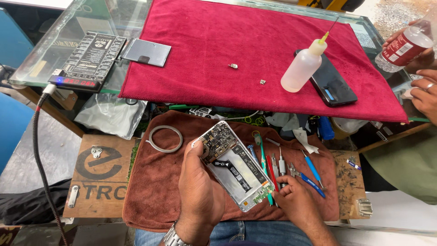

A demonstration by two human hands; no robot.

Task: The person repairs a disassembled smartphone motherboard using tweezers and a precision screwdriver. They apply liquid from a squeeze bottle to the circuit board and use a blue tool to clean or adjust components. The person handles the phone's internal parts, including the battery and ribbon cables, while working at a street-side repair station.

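On the brown towel point(150, 196) over the surface, the left hand point(199, 191) fingers pinch the opened phone point(232, 166), while the right hand point(296, 200) fingers close around a screwdriver point(282, 169), seemingly mid-disassembly, needing a steady tip.

A glass table point(54, 54) is standing at the top, daylight glaring off its far edge. A wooden board point(102, 175) is lying below its near edge, grey floor point(22, 164) showing beside the board's left edge.

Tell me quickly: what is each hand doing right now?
Left hand: gripping the opened phone by its upper end.
Right hand: fingers curled among the tools; grasp cannot be told.
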